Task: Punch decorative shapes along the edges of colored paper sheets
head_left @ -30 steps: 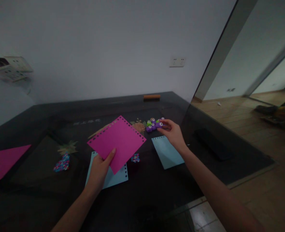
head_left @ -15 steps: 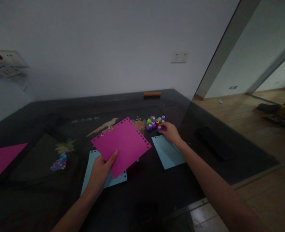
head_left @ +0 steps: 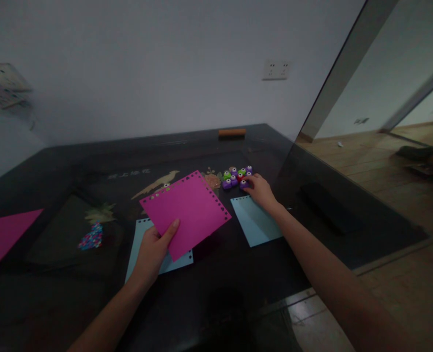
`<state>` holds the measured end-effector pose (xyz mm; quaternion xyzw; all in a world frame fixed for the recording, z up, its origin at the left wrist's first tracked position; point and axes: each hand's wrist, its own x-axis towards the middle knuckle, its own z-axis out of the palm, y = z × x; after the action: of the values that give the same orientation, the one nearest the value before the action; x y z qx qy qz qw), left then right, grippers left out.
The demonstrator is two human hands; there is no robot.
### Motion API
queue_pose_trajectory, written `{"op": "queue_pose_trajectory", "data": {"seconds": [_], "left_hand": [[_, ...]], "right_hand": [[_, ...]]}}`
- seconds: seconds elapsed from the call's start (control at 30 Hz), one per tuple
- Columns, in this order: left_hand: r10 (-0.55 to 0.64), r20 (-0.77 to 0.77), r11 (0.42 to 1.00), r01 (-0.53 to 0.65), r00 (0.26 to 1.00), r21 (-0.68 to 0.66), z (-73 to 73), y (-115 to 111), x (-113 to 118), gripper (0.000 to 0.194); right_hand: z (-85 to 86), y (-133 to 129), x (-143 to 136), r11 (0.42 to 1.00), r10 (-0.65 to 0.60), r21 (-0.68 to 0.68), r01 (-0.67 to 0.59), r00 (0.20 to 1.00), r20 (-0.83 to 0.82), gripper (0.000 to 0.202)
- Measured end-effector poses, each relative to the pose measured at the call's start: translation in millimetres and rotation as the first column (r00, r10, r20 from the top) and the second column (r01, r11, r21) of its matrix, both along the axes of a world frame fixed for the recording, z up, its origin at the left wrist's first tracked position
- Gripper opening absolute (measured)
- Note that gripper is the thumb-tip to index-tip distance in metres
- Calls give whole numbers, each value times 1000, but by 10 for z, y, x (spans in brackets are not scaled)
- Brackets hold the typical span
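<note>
Noted left hand (head_left: 154, 248) clamped on pink sheet (head_left: 192, 210), with thumb on top and fingers hidden beneath; saw left blue sheet (head_left: 138, 235) mostly covered below. Glimpsed green piece (head_left: 166, 186) at punched far edge, largely hidden. Found right hand (head_left: 261, 191) with thumb and fingertips pinched about purple eye-topped piece (head_left: 243, 184); could not tell lifted from resting. Located it beyond right blue sheet (head_left: 256, 225), beside near right side of colourful cluster (head_left: 233, 179), nearer right hand, without clear long axis. Could not identify brown bar (head_left: 232, 132) farthest off
</note>
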<state>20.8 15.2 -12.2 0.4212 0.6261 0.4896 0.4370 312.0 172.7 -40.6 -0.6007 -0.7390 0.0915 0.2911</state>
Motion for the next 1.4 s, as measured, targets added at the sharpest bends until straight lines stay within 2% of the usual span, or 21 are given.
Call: {"op": "queue_pose_trajectory", "data": {"seconds": [0.13, 0.27, 0.37, 0.47, 0.53, 0.6, 0.67, 0.87, 1.03, 1.23, 1.4], "left_hand": [[7, 29, 1000, -7, 1000, 20, -2, 15, -20, 45], [29, 36, 999, -30, 999, 40, 39, 20, -27, 44], [29, 5, 999, -29, 1000, 45, 78, 7, -19, 41], [6, -56, 999, -3, 998, 39, 90, -5, -14, 38], [-8, -114, 999, 13, 993, 43, 84, -5, -14, 36], [-14, -156, 999, 22, 988, 50, 79, -2, -14, 35], [-18, -169, 999, 25, 985, 39, 81, 0, -11, 34], [-47, -190, 998, 56, 981, 39, 85, -3, -8, 34], [-35, -108, 993, 47, 994, 108, 85, 25, -35, 30], [-41, -134, 987, 61, 990, 149, 103, 34, -54, 27], [-75, -150, 980, 100, 986, 170, 111, 17, -15, 23]], "right_hand": [[75, -45, 19, 1000, -1, -4, 1, 1000, -19, 39], [212, -127, 22, 998, -7, 55, 12, 996, -85, 28], [346, -237, -49, 995, 72, 79, -55, 970, -234, 14], [464, -395, -202, 979, 164, -37, -199, 889, -428, 10], [513, -513, -331, 925, 216, -143, -351, 798, -563, 15], [533, -624, -457, 831, 259, -217, -511, 703, -663, 20], [529, -712, -558, 767, 269, -252, -590, 653, -708, 20], [470, -784, -646, 787, 224, -283, -548, 682, -696, 18], [429, -749, -617, 832, 203, -271, -484, 720, -663, 19], [431, -748, -620, 828, 197, -255, -499, 686, -701, 16], [441, -750, -608, 856, 189, -220, -468, 680, -709, 16]]}}
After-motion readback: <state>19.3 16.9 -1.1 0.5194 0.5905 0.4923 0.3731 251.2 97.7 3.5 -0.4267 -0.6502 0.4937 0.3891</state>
